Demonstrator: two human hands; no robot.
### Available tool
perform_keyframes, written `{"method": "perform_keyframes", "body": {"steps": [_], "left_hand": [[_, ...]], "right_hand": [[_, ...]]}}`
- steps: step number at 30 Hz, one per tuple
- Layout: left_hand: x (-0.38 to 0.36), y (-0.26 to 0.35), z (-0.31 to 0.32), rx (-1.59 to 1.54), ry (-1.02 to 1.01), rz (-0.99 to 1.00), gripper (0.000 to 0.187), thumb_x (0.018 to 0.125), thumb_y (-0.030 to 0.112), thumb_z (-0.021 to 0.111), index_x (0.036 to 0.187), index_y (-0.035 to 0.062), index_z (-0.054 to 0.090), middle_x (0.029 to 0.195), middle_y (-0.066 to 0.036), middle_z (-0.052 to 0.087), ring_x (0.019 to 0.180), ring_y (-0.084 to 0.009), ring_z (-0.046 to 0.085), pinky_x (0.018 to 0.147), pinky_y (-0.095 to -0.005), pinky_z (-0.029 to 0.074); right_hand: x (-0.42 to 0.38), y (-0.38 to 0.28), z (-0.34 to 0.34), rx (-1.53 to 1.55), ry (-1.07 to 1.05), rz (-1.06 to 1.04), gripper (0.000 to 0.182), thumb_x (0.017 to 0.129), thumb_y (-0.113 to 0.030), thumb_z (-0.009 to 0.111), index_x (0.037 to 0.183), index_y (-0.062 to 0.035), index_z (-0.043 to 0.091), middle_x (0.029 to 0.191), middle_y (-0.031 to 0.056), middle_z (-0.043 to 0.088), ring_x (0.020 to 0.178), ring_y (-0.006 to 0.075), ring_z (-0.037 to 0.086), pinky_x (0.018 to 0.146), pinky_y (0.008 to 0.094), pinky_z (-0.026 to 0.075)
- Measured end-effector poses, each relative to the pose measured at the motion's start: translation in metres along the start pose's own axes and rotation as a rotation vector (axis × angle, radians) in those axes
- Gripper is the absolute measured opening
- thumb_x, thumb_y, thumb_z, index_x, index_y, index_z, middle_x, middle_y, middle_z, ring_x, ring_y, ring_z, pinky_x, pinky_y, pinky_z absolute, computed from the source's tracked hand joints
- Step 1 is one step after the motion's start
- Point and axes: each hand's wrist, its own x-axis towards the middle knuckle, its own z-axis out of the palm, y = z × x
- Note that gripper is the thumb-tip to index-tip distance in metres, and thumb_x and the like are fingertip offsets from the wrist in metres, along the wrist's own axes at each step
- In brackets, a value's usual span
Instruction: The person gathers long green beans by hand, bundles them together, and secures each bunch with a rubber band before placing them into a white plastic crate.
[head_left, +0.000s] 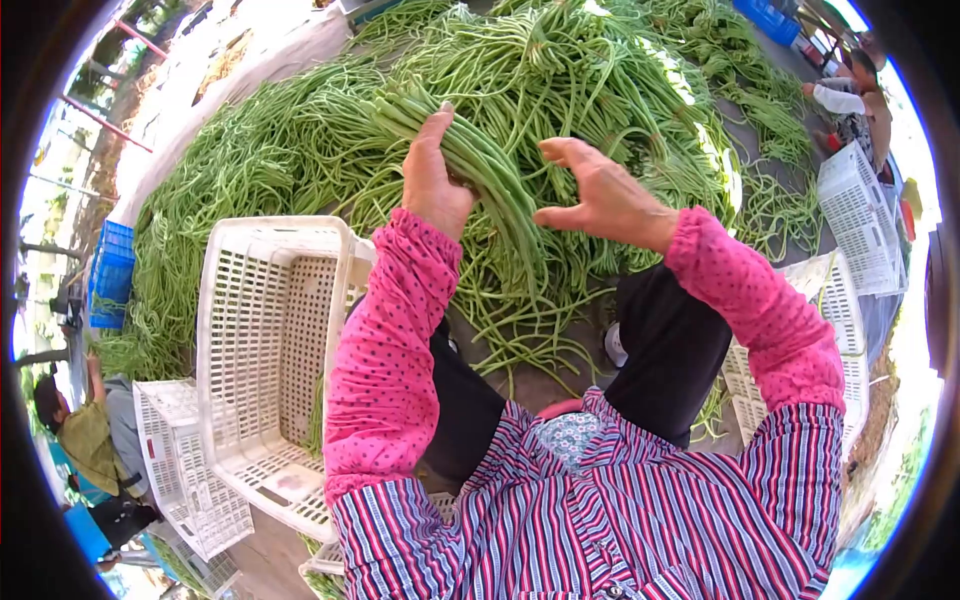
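Long green beans lie in a large tangled pile (290, 150) in front of me. My left hand (436, 180) is closed round a bundle of beans (490, 170), with the thumb on top; the bundle's long ends droop to the right and down over the pile. Just right of the bundle is my right hand (610, 195), its thumb and fingers spread apart and nothing between them. The thumb tip of that hand is close to the bundle; whether it touches I cannot tell.
A white slatted crate (280, 350) stands beside my left arm, with another white crate (185, 460) farther left. White crates (860, 215) are also at the right. Blue crates (110, 275) stand at the pile's edges. One person (95, 430) sits at left, another (865, 105) at upper right.
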Motion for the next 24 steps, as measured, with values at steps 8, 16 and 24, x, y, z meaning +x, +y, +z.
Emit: {"method": "perform_keyframes", "body": {"steps": [8,16,24], "left_hand": [[-0.014,0.016,0.003,-0.112,-0.032,0.072,0.030,0.083,0.033,0.066,0.104,0.0146,0.057,0.092,-0.006,0.058,0.089,-0.0241,0.056,0.084,-0.0515,0.044],[-0.031,0.049,-0.009,0.715,-0.059,0.154,0.049,0.082,0.047,0.064,0.114,0.0112,0.059,0.103,-0.006,0.059,0.095,-0.0140,0.053,0.070,-0.0315,0.042],[-0.016,0.030,-0.015,0.302,-0.685,0.118,0.055,0.088,0.044,0.059,0.122,0.0021,0.049,0.113,-0.018,0.058,0.108,-0.0330,0.058,0.095,-0.0493,0.046]], "right_hand": [[0.050,0.003,0.064,0.591,0.036,0.081,0.061,0.074,-0.018,0.072,0.125,0.0021,0.045,0.101,0.0143,0.060,0.093,0.0206,0.058,0.085,0.0310,0.046],[0.036,0.002,0.029,1.341,-0.187,0.234,0.043,0.076,-0.003,0.064,0.119,-0.0008,0.058,0.104,0.0060,0.065,0.089,0.0111,0.061,0.082,0.0290,0.051],[0.024,-0.009,0.027,1.533,-0.420,0.302,0.040,0.075,-0.011,0.066,0.112,0.0026,0.060,0.100,0.0095,0.066,0.084,0.0157,0.065,0.077,0.0312,0.054]]}}
